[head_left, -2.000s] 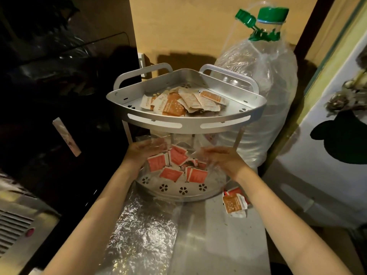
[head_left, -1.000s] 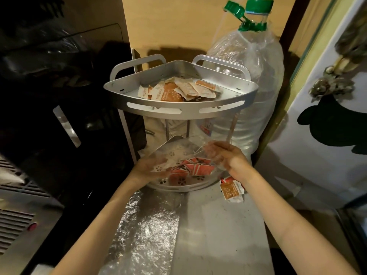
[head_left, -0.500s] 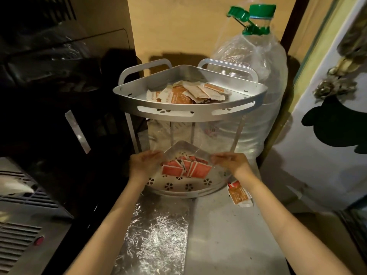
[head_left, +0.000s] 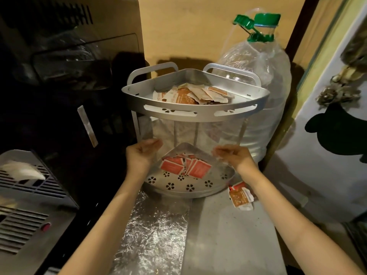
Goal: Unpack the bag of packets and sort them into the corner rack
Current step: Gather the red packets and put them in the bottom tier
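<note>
Item 1: my left hand (head_left: 144, 155), centre-left of the frame, fingers pinched on one edge of a clear plastic bag (head_left: 178, 133)

Item 2: my right hand (head_left: 234, 155), centre-right, pinched on the opposite edge; the bag hangs stretched between the two, raised under the upper shelf, and looks empty (the film is nearly invisible, so I cannot be sure nothing clings inside)

Item 3: red packets (head_left: 186, 166), a loose overlapping heap on the lower shelf (head_left: 178, 187) of the corner rack, lying directly between my hands

Item 4: orange and pale packets (head_left: 190, 95), piled on the upper shelf (head_left: 194, 112), above centre

Item 5: stray packets (head_left: 240, 197), on the counter just beside the lower shelf's right edge, lower right of centre, outside the rack

Item 6: large water bottle (head_left: 264, 80) with green cap, upper right, behind the rack

Step in hand, by my reading: emptying the bag over the lower shelf, reds below, orange above. Next move calls for setting the bag aside, then picking the strays off the counter and placing each on the shelf that matches its colour
</note>
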Available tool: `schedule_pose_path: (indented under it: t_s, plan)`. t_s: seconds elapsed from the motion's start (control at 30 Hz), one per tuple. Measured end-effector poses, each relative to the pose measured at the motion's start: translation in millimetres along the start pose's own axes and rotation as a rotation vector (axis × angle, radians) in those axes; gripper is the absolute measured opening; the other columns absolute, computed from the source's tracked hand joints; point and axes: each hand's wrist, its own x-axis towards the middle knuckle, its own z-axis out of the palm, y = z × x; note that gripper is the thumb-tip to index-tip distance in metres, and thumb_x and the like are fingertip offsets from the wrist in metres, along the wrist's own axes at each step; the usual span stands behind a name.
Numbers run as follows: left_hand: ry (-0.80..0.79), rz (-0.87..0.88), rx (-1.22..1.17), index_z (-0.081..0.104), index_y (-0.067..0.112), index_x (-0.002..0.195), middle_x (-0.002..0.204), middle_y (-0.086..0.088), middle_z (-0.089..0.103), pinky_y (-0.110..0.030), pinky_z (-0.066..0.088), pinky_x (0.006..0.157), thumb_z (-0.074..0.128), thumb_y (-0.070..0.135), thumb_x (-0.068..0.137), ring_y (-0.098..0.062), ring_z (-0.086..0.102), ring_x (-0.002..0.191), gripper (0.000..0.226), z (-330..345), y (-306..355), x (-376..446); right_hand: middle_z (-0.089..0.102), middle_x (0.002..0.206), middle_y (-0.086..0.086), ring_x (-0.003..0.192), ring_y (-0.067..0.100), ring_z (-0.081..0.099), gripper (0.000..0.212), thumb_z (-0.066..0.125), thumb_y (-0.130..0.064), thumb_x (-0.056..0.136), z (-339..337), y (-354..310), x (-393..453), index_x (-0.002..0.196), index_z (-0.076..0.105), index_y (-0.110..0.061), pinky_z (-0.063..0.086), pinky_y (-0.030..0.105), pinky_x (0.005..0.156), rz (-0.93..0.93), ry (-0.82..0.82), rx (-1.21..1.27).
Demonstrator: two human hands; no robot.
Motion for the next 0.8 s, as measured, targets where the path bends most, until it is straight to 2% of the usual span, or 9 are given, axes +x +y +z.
schedule_pose_path:
  t_s: [0.1,0.23,0.37,0.4,0.47,0.57,0.67,0.73,0.8]
  plan:
    - [-0.013,0.029,-0.029,0.066,-0.009,0.093,0.074,0.0,0.065,-0.012,0.05,0.06,0.068,-0.001,0.076,0.003,0.063,0.061,0.02,1.9,5.2,-2.5,0.074,0.068,-0.01,0.068,0.002,0.069,0.017,0.058,0.006,0.082,-1.7,2.9,-1.9,0.096,0.067,0.0,0.054,0.013,0.068,-0.004,0.024,0.098]
    - [-0.039,0.024,0.001,0.062,-0.012,0.102,0.084,-0.002,0.065,-0.004,0.044,0.052,0.066,-0.001,0.077,0.007,0.064,0.067,0.028,5.4,2.0,-2.7,0.075,0.07,-0.009,0.071,0.005,0.071,0.02,0.061,0.004,0.08,-4.1,4.0,-6.3,0.086,0.068,-0.013,0.055,0.016,0.063,-0.006,-0.009,0.174]
    - [-0.354,-0.128,0.26,0.055,0.006,0.118,0.112,0.001,0.057,-0.001,0.039,0.066,0.076,0.014,0.068,-0.02,0.054,0.114,0.054,1.1,-26.6,-4.4,0.074,0.067,-0.01,0.068,0.006,0.069,0.019,0.064,0.005,0.079,-0.2,9.0,-7.1,0.082,0.069,-0.014,0.057,0.018,0.067,0.023,-0.009,0.158]
    - [-0.437,-0.187,0.214,0.053,0.009,0.12,0.111,0.002,0.055,-0.008,0.045,0.072,0.079,0.009,0.064,-0.025,0.052,0.117,0.061,-1.2,-34.9,-7.7,0.073,0.065,-0.012,0.067,0.005,0.068,0.018,0.065,0.004,0.078,1.7,10.9,-7.6,0.082,0.069,-0.014,0.056,0.017,0.068,0.035,-0.002,0.141]
    - [-0.448,-0.204,0.271,0.049,0.014,0.125,0.108,0.0,0.056,-0.02,0.05,0.073,0.073,-0.008,0.066,-0.024,0.056,0.11,0.068,-4.4,-48.1,-15.4,0.072,0.062,-0.014,0.066,0.005,0.066,0.016,0.066,0.002,0.078,4.0,14.3,-7.4,0.084,0.07,-0.012,0.054,0.018,0.07,0.051,0.009,0.125]
    - [-0.296,-0.136,0.525,0.061,0.009,0.115,0.101,-0.01,0.067,-0.022,0.045,0.068,0.069,-0.003,0.072,-0.021,0.063,0.098,0.046,-6.1,-55.2,-17.1,0.072,0.069,-0.011,0.072,0.01,0.065,0.017,0.067,-0.001,0.078,4.6,14.2,-5.4,0.08,0.07,-0.018,0.055,0.019,0.07,0.065,0.021,0.101]
    - [-0.236,-0.096,0.555,0.07,0.004,0.096,0.093,-0.015,0.071,-0.02,0.04,0.07,0.07,0.01,0.077,-0.019,0.065,0.088,0.02,-6.5,-54.3,-12.7,0.069,0.082,-0.008,0.074,0.003,0.064,0.014,0.067,-0.005,0.08,2.2,11.3,-7.5,0.083,0.07,-0.019,0.055,0.015,0.069,0.077,0.031,0.07]
    - [-0.257,-0.066,0.554,0.071,0.004,0.093,0.092,-0.015,0.071,-0.023,0.041,0.072,0.067,0.014,0.081,-0.019,0.063,0.087,0.016,-6.5,-51.2,-11.0,0.068,0.091,-0.009,0.082,0.001,0.062,0.023,0.068,-0.005,0.079,-5.6,13.1,-9.7,0.096,0.066,-0.02,0.05,0.012,0.068,0.088,-0.03,0.015]
    - [-0.294,-0.076,0.471,0.071,0.014,0.086,0.086,-0.011,0.07,-0.033,0.046,0.084,0.065,0.014,0.083,-0.02,0.06,0.087,0.007,-6.8,-46.1,-9.4,0.066,0.099,-0.007,0.091,0.007,0.062,0.045,0.069,-0.001,0.076,-13.9,18.6,-11.2,0.114,0.055,-0.021,0.048,0.015,0.073,0.127,-0.16,-0.065]
